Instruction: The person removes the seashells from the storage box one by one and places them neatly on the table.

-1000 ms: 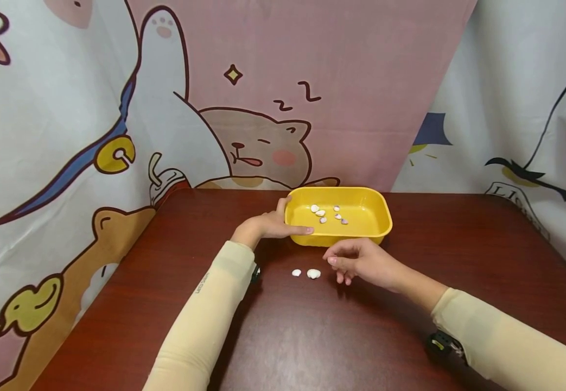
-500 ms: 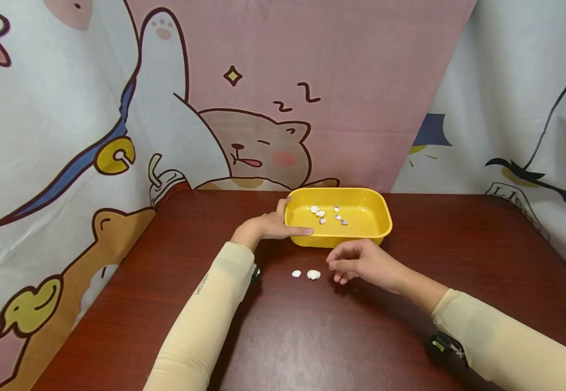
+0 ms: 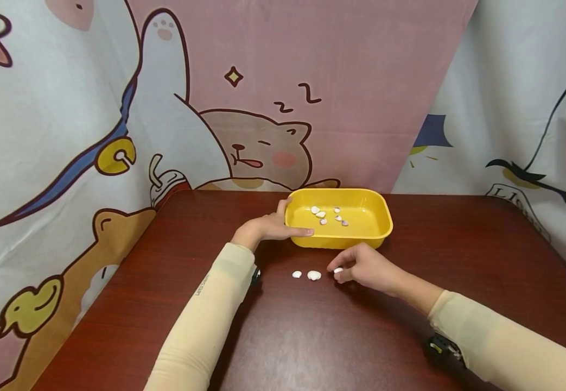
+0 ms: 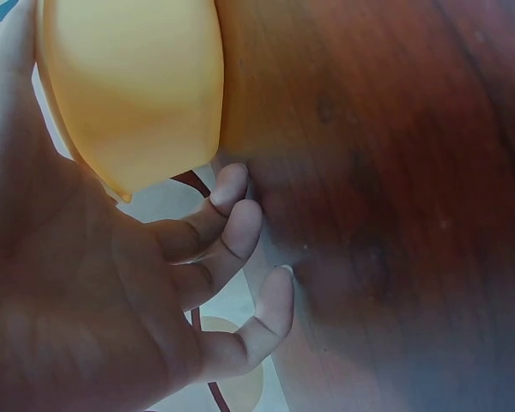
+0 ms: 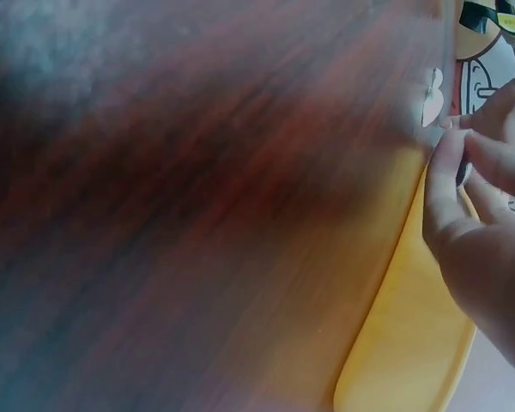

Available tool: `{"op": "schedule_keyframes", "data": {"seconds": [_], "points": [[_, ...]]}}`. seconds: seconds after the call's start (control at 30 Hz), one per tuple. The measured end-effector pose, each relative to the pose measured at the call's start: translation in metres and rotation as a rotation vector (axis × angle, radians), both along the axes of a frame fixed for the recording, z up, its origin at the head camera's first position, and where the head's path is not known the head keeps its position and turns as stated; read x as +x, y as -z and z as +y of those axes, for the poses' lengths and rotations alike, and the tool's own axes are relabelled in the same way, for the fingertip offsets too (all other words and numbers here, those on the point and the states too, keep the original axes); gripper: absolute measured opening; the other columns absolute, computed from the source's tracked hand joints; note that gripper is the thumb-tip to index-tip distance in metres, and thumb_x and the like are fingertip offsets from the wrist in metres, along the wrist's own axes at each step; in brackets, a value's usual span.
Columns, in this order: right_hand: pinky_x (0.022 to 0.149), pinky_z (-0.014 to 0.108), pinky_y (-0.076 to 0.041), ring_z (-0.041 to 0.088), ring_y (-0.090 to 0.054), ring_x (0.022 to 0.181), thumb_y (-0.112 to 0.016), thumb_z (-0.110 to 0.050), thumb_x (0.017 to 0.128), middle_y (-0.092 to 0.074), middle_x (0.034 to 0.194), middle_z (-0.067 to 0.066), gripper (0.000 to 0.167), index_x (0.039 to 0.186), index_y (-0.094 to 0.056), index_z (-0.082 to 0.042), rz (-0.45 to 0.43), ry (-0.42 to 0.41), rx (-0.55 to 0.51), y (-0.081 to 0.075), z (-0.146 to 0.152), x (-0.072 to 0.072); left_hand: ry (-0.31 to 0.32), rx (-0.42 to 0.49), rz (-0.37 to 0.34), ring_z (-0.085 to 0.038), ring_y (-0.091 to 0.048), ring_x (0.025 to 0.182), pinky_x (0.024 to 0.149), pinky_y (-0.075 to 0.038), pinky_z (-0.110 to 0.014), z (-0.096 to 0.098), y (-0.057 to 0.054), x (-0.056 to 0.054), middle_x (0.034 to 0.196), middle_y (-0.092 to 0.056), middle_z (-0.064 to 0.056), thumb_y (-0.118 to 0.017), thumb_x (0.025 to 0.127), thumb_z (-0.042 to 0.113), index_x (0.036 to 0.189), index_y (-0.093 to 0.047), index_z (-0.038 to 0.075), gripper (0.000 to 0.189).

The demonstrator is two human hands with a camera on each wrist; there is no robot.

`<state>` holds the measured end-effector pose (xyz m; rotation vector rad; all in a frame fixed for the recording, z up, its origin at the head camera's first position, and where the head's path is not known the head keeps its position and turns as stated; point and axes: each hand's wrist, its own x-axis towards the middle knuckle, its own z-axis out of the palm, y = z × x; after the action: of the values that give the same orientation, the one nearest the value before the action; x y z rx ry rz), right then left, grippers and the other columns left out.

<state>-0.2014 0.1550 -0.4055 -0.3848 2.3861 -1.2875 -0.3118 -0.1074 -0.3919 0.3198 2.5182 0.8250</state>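
In the head view my left hand (image 3: 272, 226) holds the left end of a yellow plastic tub (image 3: 341, 243), thumb along the near rim and index finger at the far left corner. The left wrist view shows the other fingers bent below the tub's wall (image 4: 137, 86). Just in front of the tub, my right hand (image 3: 371, 267) pinches a small white seashell (image 3: 338, 270) between thumb and index finger. Left of those fingertips, a ribbed white seashell (image 3: 314, 276) and a smaller white one (image 3: 297, 275) lie on the table. Several small shells (image 3: 321, 215), white and purplish, lie inside the tub.
The dark reddish-brown wooden table (image 3: 283, 336) stretches around the tub. Behind it hangs a cartoon-printed cloth (image 3: 361, 81), close to the tub's far side. Dark wrist devices (image 3: 443, 345) sit under both cream sleeves.
My right hand has turned and dipped slightly, and the white seashell now shows between its fingertips. My left hand and the tub stay in place.
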Motion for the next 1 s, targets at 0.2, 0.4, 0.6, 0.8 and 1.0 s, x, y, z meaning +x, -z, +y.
{"op": "schedule_keyframes", "data": {"seconds": [0.2, 0.4, 0.6, 0.8, 1.0], "points": [[0.066, 0.03, -0.054, 0.017, -0.063, 0.072, -0.078, -0.001, 0.089, -0.076, 0.086, 0.004, 0.012, 0.101, -0.08, -0.002, 0.054, 0.049, 0.071, 0.002, -0.003, 0.003, 0.002, 0.005, 0.002, -0.037, -0.051, 0.144, 0.124, -0.038, -0.055, 0.0, 0.001, 0.0, 0.165, -0.04, -0.018, -0.073, 0.076, 0.085, 0.17, 0.007, 0.027, 0.136], [0.069, 0.03, -0.057, 0.016, -0.07, 0.077, -0.077, 0.004, 0.089, -0.074, 0.089, 0.006, 0.011, 0.099, -0.077, -0.002, 0.065, 0.047, 0.052, 0.003, -0.007, 0.003, 0.003, -0.001, 0.007, -0.038, -0.051, 0.144, 0.124, -0.038, -0.056, 0.0, 0.0, 0.0, 0.166, -0.039, -0.019, -0.072, 0.076, 0.085, 0.17, 0.006, 0.028, 0.135], [0.064, 0.031, -0.058, 0.016, -0.065, 0.071, -0.078, 0.005, 0.089, -0.07, 0.099, 0.008, 0.017, 0.103, -0.075, -0.004, 0.104, -0.006, 0.053, 0.008, -0.009, 0.002, 0.003, 0.003, 0.006, -0.038, -0.051, 0.145, 0.124, -0.038, -0.056, 0.001, 0.001, 0.0, 0.166, -0.038, -0.019, -0.072, 0.077, 0.085, 0.17, 0.007, 0.029, 0.135], [0.064, 0.027, -0.05, 0.015, -0.057, 0.07, -0.083, 0.002, 0.085, -0.07, 0.097, 0.005, 0.022, 0.102, -0.074, -0.009, 0.21, -0.033, 0.121, 0.013, -0.012, 0.002, -0.002, 0.007, 0.005, -0.038, -0.052, 0.143, 0.123, -0.039, -0.055, 0.001, 0.0, 0.001, 0.164, -0.041, -0.018, -0.073, 0.076, 0.085, 0.17, 0.006, 0.029, 0.135], [0.07, 0.027, -0.049, 0.013, -0.058, 0.076, -0.085, -0.002, 0.084, -0.072, 0.095, 0.0, 0.022, 0.101, -0.075, -0.012, 0.266, -0.043, 0.171, 0.015, -0.013, 0.001, -0.007, 0.015, -0.001, -0.038, -0.053, 0.14, 0.122, -0.04, -0.056, 0.0, -0.002, 0.003, 0.162, -0.042, -0.019, -0.073, 0.077, 0.084, 0.17, 0.005, 0.029, 0.134]]}}
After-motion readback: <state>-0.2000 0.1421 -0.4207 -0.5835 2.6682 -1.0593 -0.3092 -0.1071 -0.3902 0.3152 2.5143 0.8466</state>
